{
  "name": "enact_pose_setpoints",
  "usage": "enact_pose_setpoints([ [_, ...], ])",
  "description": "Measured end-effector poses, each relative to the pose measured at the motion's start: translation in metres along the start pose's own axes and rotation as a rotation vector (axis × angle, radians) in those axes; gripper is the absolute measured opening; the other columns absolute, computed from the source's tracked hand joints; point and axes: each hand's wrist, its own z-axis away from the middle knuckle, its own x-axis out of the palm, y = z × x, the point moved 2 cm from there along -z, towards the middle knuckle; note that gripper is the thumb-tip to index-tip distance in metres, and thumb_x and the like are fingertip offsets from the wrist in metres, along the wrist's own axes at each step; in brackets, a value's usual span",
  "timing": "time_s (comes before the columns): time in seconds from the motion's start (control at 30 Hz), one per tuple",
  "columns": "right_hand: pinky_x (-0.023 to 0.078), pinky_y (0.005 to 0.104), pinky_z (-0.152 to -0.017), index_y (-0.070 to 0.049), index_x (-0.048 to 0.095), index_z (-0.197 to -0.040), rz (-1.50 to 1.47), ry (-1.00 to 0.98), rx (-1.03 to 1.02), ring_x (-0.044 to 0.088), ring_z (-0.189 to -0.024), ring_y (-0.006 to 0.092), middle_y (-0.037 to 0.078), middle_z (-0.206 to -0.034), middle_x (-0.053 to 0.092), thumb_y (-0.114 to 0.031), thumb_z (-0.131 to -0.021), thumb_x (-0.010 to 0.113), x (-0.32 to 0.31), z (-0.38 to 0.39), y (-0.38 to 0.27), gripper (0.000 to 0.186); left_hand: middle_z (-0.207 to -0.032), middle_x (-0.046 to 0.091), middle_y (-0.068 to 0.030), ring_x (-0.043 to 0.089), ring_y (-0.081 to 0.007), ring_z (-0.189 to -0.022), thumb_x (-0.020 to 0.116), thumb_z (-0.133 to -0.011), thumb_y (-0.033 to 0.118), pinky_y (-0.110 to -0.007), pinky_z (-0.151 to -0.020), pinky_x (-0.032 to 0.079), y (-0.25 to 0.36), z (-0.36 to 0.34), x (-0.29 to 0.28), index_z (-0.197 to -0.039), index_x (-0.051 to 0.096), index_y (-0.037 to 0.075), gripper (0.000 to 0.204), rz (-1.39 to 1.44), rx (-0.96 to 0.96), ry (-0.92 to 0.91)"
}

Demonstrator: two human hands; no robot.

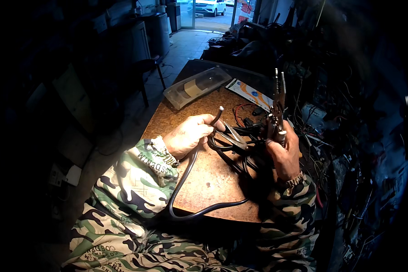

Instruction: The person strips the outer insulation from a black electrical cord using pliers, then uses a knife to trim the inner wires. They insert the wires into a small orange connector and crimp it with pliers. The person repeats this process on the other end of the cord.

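The black cable (186,181) is gripped near its cut end by the left hand (188,134), whose fingers are curled tight around it, so that the short bare tip pokes up and slightly rightward just above the knuckles. From that fist the cable drops down across the brown wooden tabletop (213,177), sags over the near edge of the tabletop toward the person's lap, then curves back up along that edge to the right. The right hand (283,152) is over the right part of the tabletop, its fingers closed around the handles of a pair of pliers (278,102), which stand nearly upright with the metal jaws pointing away from the person; the jaws look parted a little, though the dim light makes that hard to judge. Between the two hands, on the tabletop, lies a tangle of black wires (240,145), and a thin red wire (241,109) loops just behind it. At the far left corner of the tabletop sits a clear plastic box (196,86) lying at a slant, and beside it, toward the far right of the tabletop, a flat printed card (249,92) in white, blue and orange. Both forearms wear camouflage sleeves (136,177). Beyond the right edge of the tabletop the clutter of wires and parts is too dark to make out.
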Motion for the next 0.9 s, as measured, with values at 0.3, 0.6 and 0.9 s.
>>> enact_pose_setpoints([
  [0.3,0.046,0.0426,-0.101,0.006,0.047,-0.133,0.55,-0.029,-0.297,0.056,-0.114,0.0382,0.023,-0.12,0.053,-0.009,-0.068,0.068,0.02,0.004,-0.001,0.07,-0.096,0.064,-0.0042,0.055,-0.0051,-0.077,0.051,-0.103,0.007,-0.021,-0.066,0.047,-0.001,0.0,0.017,-0.124,0.06,-0.007,0.026,-0.399,-0.02,-0.038],
  [0.6,0.045,0.0457,-0.103,0.009,0.043,-0.135,0.635,-0.031,-0.324,0.055,-0.115,0.0396,0.026,-0.122,0.051,-0.011,-0.067,0.067,0.023,0.006,0.002,0.075,-0.082,0.063,-0.0018,0.057,-0.0053,-0.073,0.053,-0.103,0.013,-0.024,-0.066,0.049,-0.008,-0.002,0.02,-0.113,0.064,-0.003,0.022,-0.38,0.123,0.029],
  [0.9,0.044,0.0454,-0.102,0.007,0.045,-0.135,0.639,-0.008,-0.305,0.054,-0.115,0.0394,0.025,-0.121,0.052,-0.012,-0.068,0.069,0.024,0.006,0.002,0.074,-0.076,0.061,-0.0008,0.055,-0.0058,-0.066,0.052,-0.103,0.023,-0.022,-0.06,0.047,0.006,0.003,0.007,-0.111,0.063,-0.001,0.027,-0.303,0.082,0.196],
])
